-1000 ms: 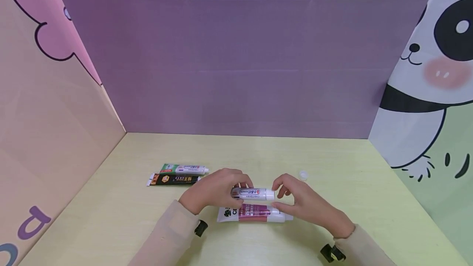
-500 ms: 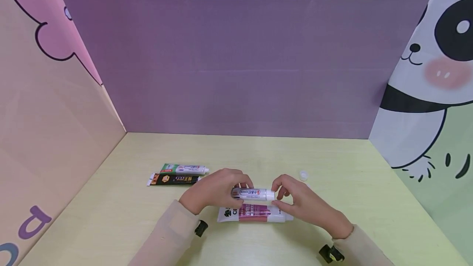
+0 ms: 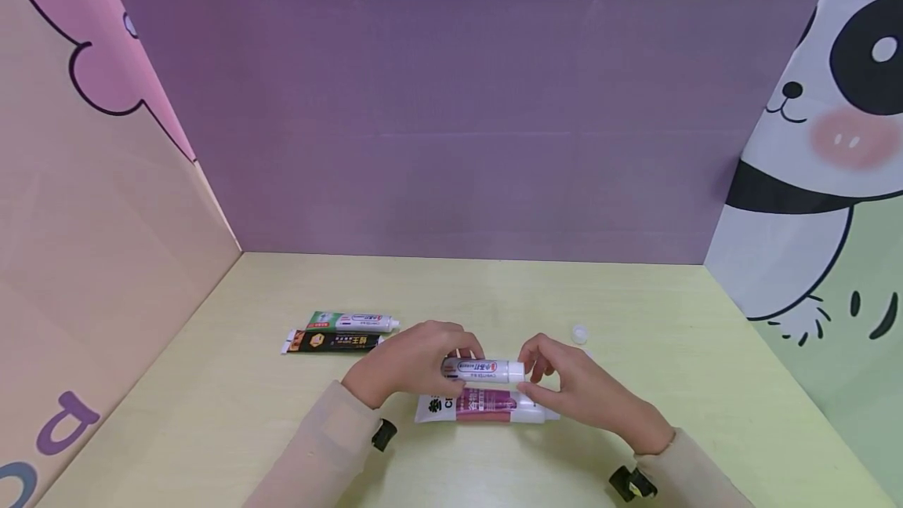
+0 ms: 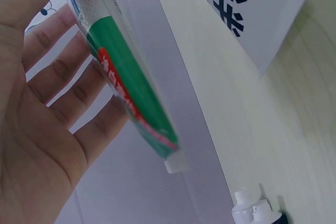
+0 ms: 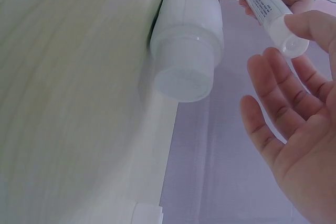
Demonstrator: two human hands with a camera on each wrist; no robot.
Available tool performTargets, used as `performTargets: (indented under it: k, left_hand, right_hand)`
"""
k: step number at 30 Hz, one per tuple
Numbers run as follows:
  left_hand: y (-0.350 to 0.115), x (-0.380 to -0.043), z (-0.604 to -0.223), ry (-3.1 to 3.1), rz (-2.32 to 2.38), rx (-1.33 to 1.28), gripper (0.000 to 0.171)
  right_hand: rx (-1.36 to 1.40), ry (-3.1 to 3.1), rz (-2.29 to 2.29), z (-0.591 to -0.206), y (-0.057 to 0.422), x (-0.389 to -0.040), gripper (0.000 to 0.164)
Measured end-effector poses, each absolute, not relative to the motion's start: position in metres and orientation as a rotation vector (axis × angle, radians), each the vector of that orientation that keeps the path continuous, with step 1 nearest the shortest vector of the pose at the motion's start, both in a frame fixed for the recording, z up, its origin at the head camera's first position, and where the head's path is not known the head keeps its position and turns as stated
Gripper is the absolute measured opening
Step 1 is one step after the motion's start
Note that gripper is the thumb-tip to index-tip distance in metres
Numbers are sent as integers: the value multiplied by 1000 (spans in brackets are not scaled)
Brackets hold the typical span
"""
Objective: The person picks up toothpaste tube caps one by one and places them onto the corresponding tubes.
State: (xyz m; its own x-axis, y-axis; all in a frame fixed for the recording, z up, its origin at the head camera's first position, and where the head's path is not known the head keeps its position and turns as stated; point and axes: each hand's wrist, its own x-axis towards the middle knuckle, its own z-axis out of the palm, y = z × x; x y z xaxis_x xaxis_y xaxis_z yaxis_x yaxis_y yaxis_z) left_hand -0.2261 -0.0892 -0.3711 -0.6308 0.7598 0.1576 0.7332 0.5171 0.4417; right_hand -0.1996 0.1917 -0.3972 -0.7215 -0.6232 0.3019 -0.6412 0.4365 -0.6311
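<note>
Bridging the gap between two bare hands, a slim tube [image 3: 483, 371] is held lengthwise just above the counter [image 3: 451, 477]. From the head view, a mostly white side with blue and red print is shown; from the left wrist view, a green panel edged by a red band with white lettering is seen, finished by a narrow white tail. The end nearest the right hand [image 3: 574, 382] is formed by a plain, rounded white tip [image 5: 282, 39].

The body of the tube is pinched by the left hand [image 3: 419, 359] between thumb and fingers, the other fingers being fanned apart behind it. The white tip is pinched by the right hand between thumb and forefinger, while its remaining three fingers are held loosely spread and slightly bent.

On the near side of the slim tube, between the hands, a larger pink and white tube [image 3: 487, 406] is laid flat, its capped end turned toward the right hand. To the left of the left hand, a black tube [image 3: 335, 342] is placed, its tip partly hidden by that hand; a green and white tube [image 3: 360, 323] is set just beyond it. Past the right hand, a small white disc [image 3: 579, 335] is laid.
</note>
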Motion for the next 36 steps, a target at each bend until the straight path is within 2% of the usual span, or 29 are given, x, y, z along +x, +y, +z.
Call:
performTargets:
  k: [18, 28, 36]
  left_hand:
    - [-89, -225, -371, 2680, 760, 1322, 32]
    - [-88, -224, -370, 2672, 777, 1339, 33]
    - [-86, -225, -371, 2680, 731, 1337, 34]
  right_hand:
    - [1070, -2776, 1088, -399, 191, -202, 13]
    - [1094, -2772, 970, -404, 189, -205, 30]
    - [1091, -2812, 952, -402, 186, -204, 37]
